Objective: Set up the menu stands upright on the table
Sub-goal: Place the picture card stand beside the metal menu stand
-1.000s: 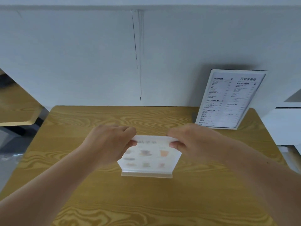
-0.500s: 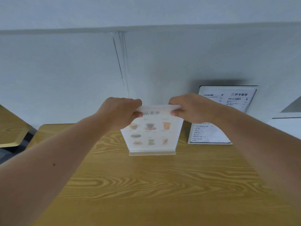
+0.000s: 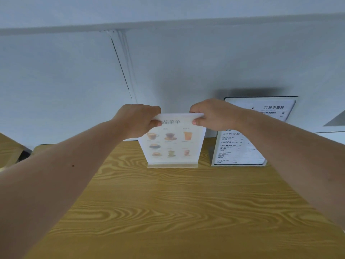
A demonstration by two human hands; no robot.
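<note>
Grey-white wall (image 3: 74, 81) fills the upper half, with a dark vertical crack line (image 3: 122, 66) left of centre and a ledge running across near the top. Wood-grain table (image 3: 168, 212) fills the lower half, its far edge butted against the wall. Far left, a second wooden tabletop (image 3: 7, 152) sits apart, with a dark gap between it and the main table's rounded left corner.

Left hand (image 3: 138, 121) reaches in from lower left, fingers curled, pinching the top left corner of the picture menu stand (image 3: 172, 143). Stand is upright near the table's far edge, centre of view, facing the camera, its pale wooden base (image 3: 172, 166) flat on the table. Card shows rows of drinks; the print is blurred. Right hand (image 3: 212, 114) pinches the top right corner, thumb in front, fingers behind.

Just beside it on the right, a small gap apart, stands the text menu stand (image 3: 240, 148), also upright and close to the wall, its top part hidden behind the right forearm. No hand touches it.

Near half of the table in front of both stands is bare wood between the two forearms. Table's right edge runs out of view behind the right arm.
</note>
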